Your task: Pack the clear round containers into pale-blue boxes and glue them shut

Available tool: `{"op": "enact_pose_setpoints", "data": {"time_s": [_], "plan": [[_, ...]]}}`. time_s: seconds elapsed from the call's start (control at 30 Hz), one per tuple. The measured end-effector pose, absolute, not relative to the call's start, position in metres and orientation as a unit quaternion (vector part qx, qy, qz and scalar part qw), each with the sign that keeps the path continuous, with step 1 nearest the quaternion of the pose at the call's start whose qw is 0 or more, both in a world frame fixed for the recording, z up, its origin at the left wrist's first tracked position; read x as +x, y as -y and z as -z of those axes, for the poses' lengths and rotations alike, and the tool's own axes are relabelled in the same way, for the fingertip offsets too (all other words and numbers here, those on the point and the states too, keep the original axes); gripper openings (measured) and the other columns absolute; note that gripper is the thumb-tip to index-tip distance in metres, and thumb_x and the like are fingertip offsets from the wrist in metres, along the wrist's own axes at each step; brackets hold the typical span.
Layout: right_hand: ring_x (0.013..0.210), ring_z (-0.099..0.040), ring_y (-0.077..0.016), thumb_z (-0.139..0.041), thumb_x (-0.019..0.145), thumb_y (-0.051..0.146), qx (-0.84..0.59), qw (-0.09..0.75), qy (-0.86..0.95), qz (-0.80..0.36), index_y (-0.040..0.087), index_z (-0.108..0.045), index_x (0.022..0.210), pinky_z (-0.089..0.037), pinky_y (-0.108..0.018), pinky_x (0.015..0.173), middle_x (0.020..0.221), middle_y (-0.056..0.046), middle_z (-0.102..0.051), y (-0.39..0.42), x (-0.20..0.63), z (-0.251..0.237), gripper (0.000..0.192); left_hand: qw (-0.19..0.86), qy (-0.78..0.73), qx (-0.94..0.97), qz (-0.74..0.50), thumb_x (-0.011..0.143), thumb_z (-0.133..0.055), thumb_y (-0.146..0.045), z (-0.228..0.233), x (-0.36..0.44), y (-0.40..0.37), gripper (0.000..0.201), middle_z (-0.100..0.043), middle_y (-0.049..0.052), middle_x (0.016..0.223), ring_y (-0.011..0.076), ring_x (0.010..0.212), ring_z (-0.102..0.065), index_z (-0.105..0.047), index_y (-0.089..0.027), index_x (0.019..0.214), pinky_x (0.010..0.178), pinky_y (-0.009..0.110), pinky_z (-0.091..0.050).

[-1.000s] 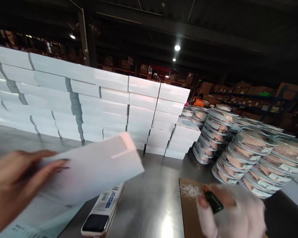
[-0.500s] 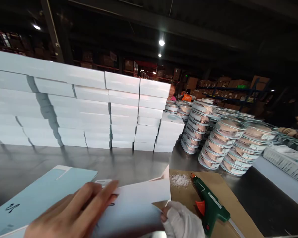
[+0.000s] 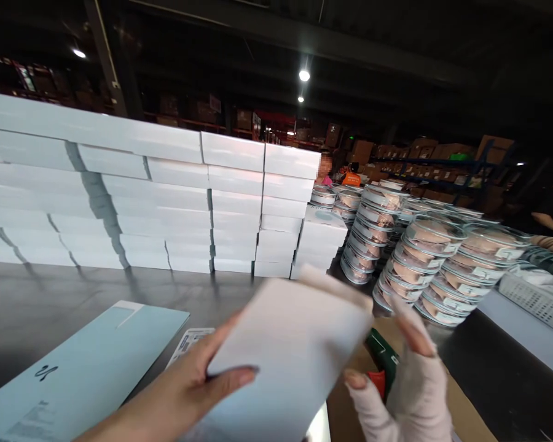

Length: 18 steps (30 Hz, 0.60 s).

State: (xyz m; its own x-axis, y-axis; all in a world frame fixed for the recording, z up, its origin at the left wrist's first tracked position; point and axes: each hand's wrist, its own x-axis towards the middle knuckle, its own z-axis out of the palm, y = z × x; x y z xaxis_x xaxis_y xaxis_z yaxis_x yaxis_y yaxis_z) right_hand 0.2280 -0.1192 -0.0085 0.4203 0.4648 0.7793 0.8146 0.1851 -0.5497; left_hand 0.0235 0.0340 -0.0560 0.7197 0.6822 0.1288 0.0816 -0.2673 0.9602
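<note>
Warehouse backdrop, dark ceiling, steel worktop (image 3: 64, 294) in front. White folded carton (image 3: 290, 350) is up off the worktop near its front edge, tilted, blurred by motion. Left hand (image 3: 188, 387) grasps it from the left side: thumb laid across the near face, fingers behind it. Right hand (image 3: 405, 387) (in a pale fingerless glove) sits at the carton's right edge with fingers spread; whether it actually grips or only touches the edge I cannot tell.

Just behind the right hand, a green glue gun (image 3: 381, 353) with a red trigger lies on a brown cardboard sheet (image 3: 465, 411), mostly hidden by carton and hand. Left of the carton, a flat pale-blue carton blank (image 3: 87, 362) lies on the worktop toward the front left corner, dark print on it. Between blank and carton a small printed label strip (image 3: 190, 341) shows, partly covered by the left hand.

Along the back edge: a wall of stacked white boxes (image 3: 166, 202), several rows high, running from the left edge to about the middle. Right of it, leaning stacks of round clear-lidded tins (image 3: 424, 264) with tan contents. Far right, a white perforated tray (image 3: 534, 301). Behind the tins, a person in orange (image 3: 350, 179), small. Shelving with brown boxes beyond.
</note>
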Motion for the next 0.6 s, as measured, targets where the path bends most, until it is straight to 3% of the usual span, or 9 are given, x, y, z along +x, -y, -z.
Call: {"op": "enact_pose_setpoints", "data": {"time_s": [0.03, 0.1, 0.2, 0.27, 0.3, 0.37, 0.47, 0.53, 0.6], "plan": [[0.156, -0.028, -0.0315, -0.064, 0.095, 0.049, -0.622, 0.585, 0.503, 0.134, 0.040, -0.030, 0.159, -0.019, -0.055, 0.129, 0.170, -0.004, -0.028, 0.116, 0.228, 0.011, 0.072, 0.595, -0.253, 0.701, -0.300, 0.085, -0.068, -0.068, 0.054, 0.029, -0.036, 0.070, -0.077, 0.008, 0.124, 0.0319, 0.109, -0.074, -0.060, -0.028, 0.143, 0.096, 0.041, -0.061], [0.159, -0.018, -0.0349, -0.053, 0.095, 0.066, -0.627, 0.600, 0.496, 0.037, 0.038, -0.020, 0.163, -0.010, -0.063, 0.128, 0.174, -0.005, -0.014, 0.110, 0.229, 0.019, 0.080, 0.637, -0.238, 0.646, -0.345, 0.082, -0.072, -0.068, 0.058, 0.041, -0.039, 0.074, -0.076, 0.011, 0.121, 0.0321, 0.114, -0.071, -0.059, -0.024, 0.140, 0.101, 0.043, -0.058], [0.157, -0.025, -0.0334, -0.051, 0.095, 0.069, -0.610, 0.599, 0.517, -0.043, 0.041, -0.045, 0.153, -0.020, -0.056, 0.128, 0.173, 0.001, -0.021, 0.103, 0.230, 0.031, 0.065, 0.615, -0.168, 0.666, -0.387, 0.073, -0.082, -0.065, 0.072, 0.056, -0.040, 0.084, -0.057, 0.016, 0.149, 0.0358, 0.139, -0.054, -0.054, -0.024, 0.141, 0.107, 0.043, -0.053], [0.155, -0.031, -0.0327, -0.054, 0.095, 0.066, -0.586, 0.633, 0.501, -0.068, 0.038, -0.065, 0.136, -0.029, -0.048, 0.126, 0.170, 0.002, -0.031, 0.101, 0.226, 0.036, 0.051, 0.604, -0.125, 0.684, -0.389, 0.076, -0.072, -0.077, 0.077, 0.063, -0.039, 0.081, -0.051, 0.016, 0.154, 0.0395, 0.147, -0.042, -0.059, -0.023, 0.134, 0.111, 0.046, -0.050], [0.153, -0.035, -0.0330, -0.055, 0.095, 0.065, -0.581, 0.654, 0.475, -0.097, 0.035, -0.066, 0.135, -0.035, -0.046, 0.124, 0.168, 0.000, -0.036, 0.101, 0.222, 0.036, 0.051, 0.610, -0.123, 0.681, -0.386, 0.080, -0.062, -0.082, 0.076, 0.066, -0.037, 0.078, -0.055, 0.016, 0.150, 0.0406, 0.147, -0.041, -0.063, -0.022, 0.129, 0.114, 0.049, -0.047], [0.152, -0.038, -0.0298, -0.054, 0.098, 0.060, -0.586, 0.685, 0.402, -0.163, 0.036, -0.052, 0.149, -0.040, -0.040, 0.120, 0.168, -0.001, -0.036, 0.099, 0.212, 0.033, 0.057, 0.639, -0.155, 0.639, -0.399, 0.089, -0.048, -0.081, 0.070, 0.070, -0.031, 0.071, -0.063, 0.015, 0.141, 0.0396, 0.145, -0.044, -0.065, -0.022, 0.125, 0.119, 0.051, -0.041], [0.157, -0.027, -0.0177, -0.046, 0.106, 0.043, -0.592, 0.696, 0.376, -0.152, 0.046, -0.007, 0.163, -0.035, -0.034, 0.122, 0.172, 0.005, -0.023, 0.094, 0.197, 0.026, 0.069, 0.666, -0.191, 0.549, -0.467, 0.096, -0.057, -0.063, 0.059, 0.071, -0.020, 0.048, -0.051, 0.008, 0.155, 0.0329, 0.144, -0.048, -0.053, -0.032, 0.132, 0.113, 0.046, -0.048], [0.157, -0.025, -0.0163, -0.042, 0.107, 0.035, -0.569, 0.696, 0.426, -0.101, 0.045, 0.005, 0.162, -0.034, -0.037, 0.123, 0.173, 0.003, -0.020, 0.091, 0.197, 0.024, 0.073, 0.646, -0.195, 0.573, -0.465, 0.095, -0.063, -0.056, 0.056, 0.067, -0.018, 0.044, -0.044, 0.003, 0.162, 0.0295, 0.140, -0.053, -0.052, -0.037, 0.133, 0.103, 0.038, -0.057], [0.154, -0.034, -0.0203, -0.042, 0.107, 0.037, -0.546, 0.692, 0.465, -0.084, 0.042, 0.009, 0.163, -0.041, -0.042, 0.119, 0.172, -0.004, -0.025, 0.095, 0.209, 0.025, 0.076, 0.592, -0.183, 0.671, -0.407, 0.086, -0.075, -0.053, 0.056, 0.059, -0.024, 0.048, -0.050, 0.003, 0.158, 0.0295, 0.130, -0.062, -0.061, -0.037, 0.130, 0.095, 0.033, -0.060]]}}
